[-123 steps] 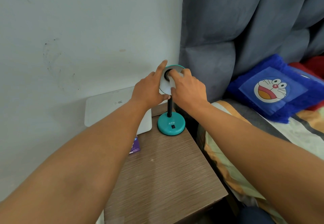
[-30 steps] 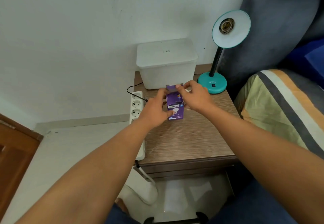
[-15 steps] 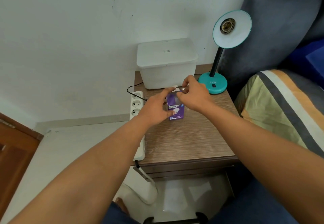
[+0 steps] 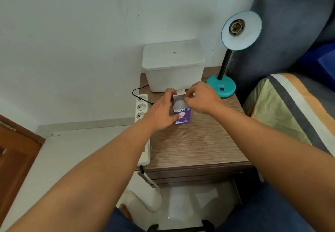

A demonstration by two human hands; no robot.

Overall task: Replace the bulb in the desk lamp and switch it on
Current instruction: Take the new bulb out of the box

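Observation:
A purple bulb box (image 4: pixel 182 117) stands upright on the wooden nightstand (image 4: pixel 195 144). My left hand (image 4: pixel 161 112) grips the box from its left side. My right hand (image 4: pixel 201 99) pinches the opened top flap at the box's right edge. The white dome of a bulb (image 4: pixel 178 104) shows in the open top. The teal desk lamp (image 4: pixel 222 86) stands at the nightstand's back right, its shade (image 4: pixel 242 32) tilted toward me with a bare socket (image 4: pixel 236 26) and no bulb in it.
A white lidded bin (image 4: pixel 174 64) sits against the wall behind the box. A white power strip (image 4: pixel 142 108) hangs along the nightstand's left edge with a black cable plugged in. A bed with a striped sheet (image 4: pixel 293 112) lies right; a wooden door (image 4: pixel 14 157) lies left.
The lamp's old bulb has come out and I have turned to the nightstand. Over the last second the box's top flap has opened, exposing the bulb inside.

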